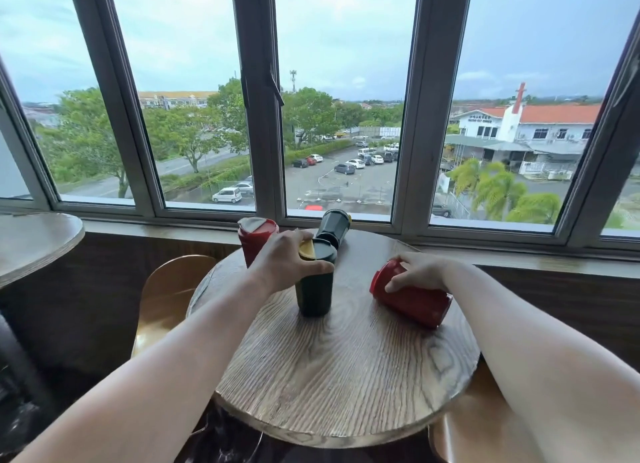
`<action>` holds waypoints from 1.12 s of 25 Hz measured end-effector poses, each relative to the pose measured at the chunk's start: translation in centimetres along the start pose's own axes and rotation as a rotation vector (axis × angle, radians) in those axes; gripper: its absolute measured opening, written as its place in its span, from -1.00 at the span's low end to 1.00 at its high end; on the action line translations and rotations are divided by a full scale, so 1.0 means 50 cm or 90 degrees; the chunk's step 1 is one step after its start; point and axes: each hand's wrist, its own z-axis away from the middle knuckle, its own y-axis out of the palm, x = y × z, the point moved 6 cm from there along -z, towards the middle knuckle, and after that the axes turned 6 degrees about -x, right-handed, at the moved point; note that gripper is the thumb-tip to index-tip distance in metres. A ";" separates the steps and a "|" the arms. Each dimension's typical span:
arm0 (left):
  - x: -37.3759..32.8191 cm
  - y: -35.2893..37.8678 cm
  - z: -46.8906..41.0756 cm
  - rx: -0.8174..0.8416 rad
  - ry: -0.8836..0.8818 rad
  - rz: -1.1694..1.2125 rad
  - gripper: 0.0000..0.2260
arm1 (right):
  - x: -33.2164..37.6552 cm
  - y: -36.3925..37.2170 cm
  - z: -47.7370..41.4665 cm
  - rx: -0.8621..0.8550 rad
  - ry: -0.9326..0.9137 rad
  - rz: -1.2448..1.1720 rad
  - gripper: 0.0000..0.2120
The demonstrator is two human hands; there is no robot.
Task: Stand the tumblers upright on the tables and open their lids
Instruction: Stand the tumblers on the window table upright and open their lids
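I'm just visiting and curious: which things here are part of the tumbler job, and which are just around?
Part of the job:
- upright dark tumbler, gripped by left hand
- lying red tumbler, under right hand
- upright red tumbler
- lying dark tumbler
- round table

Just around:
- wooden chair
- second table

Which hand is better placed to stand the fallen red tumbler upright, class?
The right hand: it already rests on the red tumbler lying on its side, while the left hand grips the upright dark green tumbler.
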 end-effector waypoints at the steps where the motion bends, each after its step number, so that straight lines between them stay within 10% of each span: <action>1: 0.004 0.005 0.000 0.008 0.005 -0.004 -0.16 | -0.004 0.003 -0.003 0.000 0.006 -0.019 -0.24; 5: 0.027 0.019 -0.008 0.057 -0.030 0.011 -0.23 | 0.014 0.002 0.013 0.013 -0.001 -0.077 -0.77; 15: 0.034 0.019 -0.012 0.091 -0.016 0.030 -0.22 | 0.043 -0.012 0.027 -0.178 -0.064 -0.307 -0.03; 22: 0.040 0.020 -0.012 0.097 -0.007 0.038 -0.16 | 0.068 0.044 0.083 -0.462 -0.147 -0.320 0.00; 28: 0.043 0.020 -0.014 0.092 -0.004 0.050 -0.24 | 0.047 0.065 0.100 -0.452 -0.123 -0.331 0.04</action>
